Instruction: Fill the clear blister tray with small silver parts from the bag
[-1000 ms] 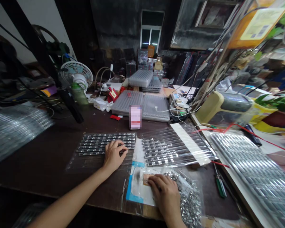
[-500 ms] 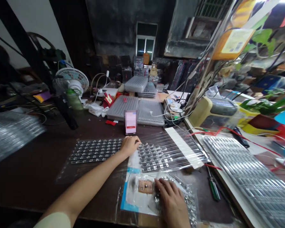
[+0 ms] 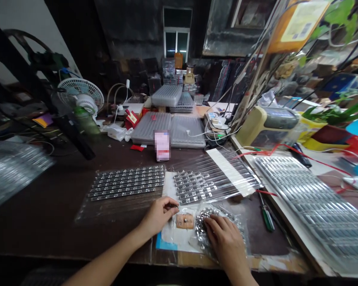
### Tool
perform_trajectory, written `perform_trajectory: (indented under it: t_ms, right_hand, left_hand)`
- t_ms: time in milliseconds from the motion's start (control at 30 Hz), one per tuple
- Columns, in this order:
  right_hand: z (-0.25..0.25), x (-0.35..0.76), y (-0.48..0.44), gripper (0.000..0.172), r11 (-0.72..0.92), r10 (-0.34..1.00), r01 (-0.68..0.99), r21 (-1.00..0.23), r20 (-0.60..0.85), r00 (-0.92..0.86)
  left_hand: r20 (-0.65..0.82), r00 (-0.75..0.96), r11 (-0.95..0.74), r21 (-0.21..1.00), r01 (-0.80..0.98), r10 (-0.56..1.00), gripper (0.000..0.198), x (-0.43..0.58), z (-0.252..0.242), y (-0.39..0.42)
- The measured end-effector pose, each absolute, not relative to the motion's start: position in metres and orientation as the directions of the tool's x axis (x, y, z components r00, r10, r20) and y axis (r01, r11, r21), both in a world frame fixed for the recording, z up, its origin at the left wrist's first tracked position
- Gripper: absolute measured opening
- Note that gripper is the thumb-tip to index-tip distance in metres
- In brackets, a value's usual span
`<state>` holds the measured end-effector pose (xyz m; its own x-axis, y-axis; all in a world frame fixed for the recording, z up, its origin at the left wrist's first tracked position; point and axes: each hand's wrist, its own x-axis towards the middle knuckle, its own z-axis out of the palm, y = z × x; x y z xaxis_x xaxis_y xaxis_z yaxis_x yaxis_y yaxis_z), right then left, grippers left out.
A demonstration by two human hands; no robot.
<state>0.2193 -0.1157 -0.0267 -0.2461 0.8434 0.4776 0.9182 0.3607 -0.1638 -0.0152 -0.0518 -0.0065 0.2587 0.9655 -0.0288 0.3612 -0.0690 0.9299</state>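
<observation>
My left hand (image 3: pixel 158 216) is closed in a pinch just left of a small copper-coloured block (image 3: pixel 185 221) lying on white paper. A small dark piece, too small to name, shows at its fingertips. My right hand (image 3: pixel 226 240) has its fingers bent together in a clear plastic bag of small shiny metal parts (image 3: pixel 203 222); what its fingertips grip is hidden. Beyond the left hand lies a clear ridged tray with rows of dark metal strips (image 3: pixel 127 182). To its right, another clear ridged tray (image 3: pixel 226 178) holds shorter rows of metal pieces (image 3: pixel 193 186) under a white strip.
A phone (image 3: pixel 162 146) stands upright behind the trays. On the right are a green-handled screwdriver (image 3: pixel 267 218) and a stack of ridged clear trays (image 3: pixel 310 202). More plastic trays (image 3: pixel 14 167) lie at left, near a fan (image 3: pixel 82 97). Cables hang at the right.
My left hand has moved from the right end of the dark strips back toward me, beside the copper-coloured block. My right hand stays at the bag of metal parts. The camera view has shifted slightly.
</observation>
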Motion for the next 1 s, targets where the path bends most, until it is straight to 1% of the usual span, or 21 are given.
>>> perform_trajectory:
  t_ms: [67, 133, 233, 300, 433, 567, 767, 867, 933, 1000]
  right_hand:
    - [-0.020, 0.215, -0.115, 0.015, 0.332, 0.848, 0.913, -0.238, 0.499, -0.178]
    - [-0.016, 0.213, -0.116, 0.014, 0.303, 0.859, 0.898, -0.318, 0.499, -0.113]
    - [-0.014, 0.213, -0.119, 0.015, 0.284, 0.877, 0.866, -0.411, 0.478, -0.061]
    - [-0.017, 0.215, -0.121, 0.016, 0.292, 0.880, 0.846, -0.446, 0.471, -0.056]
    - [-0.024, 0.217, -0.121, 0.021, 0.296, 0.879, 0.835, -0.464, 0.475, -0.048]
    - [-0.025, 0.217, -0.120, 0.025, 0.307, 0.879, 0.824, -0.476, 0.473, -0.055]
    - [-0.026, 0.213, -0.118, 0.022, 0.307, 0.877, 0.802, -0.512, 0.479, -0.030]
    - [-0.026, 0.204, -0.115, 0.023, 0.270, 0.892, 0.817, -0.509, 0.452, -0.013]
    - [-0.026, 0.195, -0.112, 0.024, 0.259, 0.911, 0.821, -0.510, 0.412, -0.031]
    - [-0.024, 0.184, -0.108, 0.022, 0.275, 0.921, 0.818, -0.505, 0.382, -0.073]
  left_hand:
    - [0.064, 0.290, -0.184, 0.893, 0.410, 0.955, 0.011, -0.008, -0.006, -0.058]
    - [0.116, 0.321, -0.252, 0.869, 0.426, 0.940, 0.011, -0.003, -0.007, -0.062]
    - [0.111, 0.338, -0.267, 0.846, 0.461, 0.934, 0.012, -0.001, -0.008, -0.068]
    - [0.106, 0.351, -0.280, 0.824, 0.492, 0.930, 0.013, -0.001, -0.009, -0.071]
    - [0.110, 0.371, -0.318, 0.763, 0.563, 0.922, 0.015, 0.002, -0.009, -0.074]
    - [0.116, 0.383, -0.341, 0.726, 0.597, 0.917, 0.015, 0.005, -0.009, -0.074]
    - [0.149, 0.388, -0.374, 0.700, 0.609, 0.910, 0.012, 0.006, -0.012, -0.074]
    - [0.155, 0.386, -0.372, 0.720, 0.586, 0.909, 0.011, 0.005, -0.014, -0.074]
    - [0.158, 0.363, -0.341, 0.780, 0.525, 0.918, 0.011, 0.004, -0.015, -0.071]
    - [0.168, 0.305, -0.292, 0.855, 0.429, 0.938, 0.012, 0.001, -0.016, -0.067]
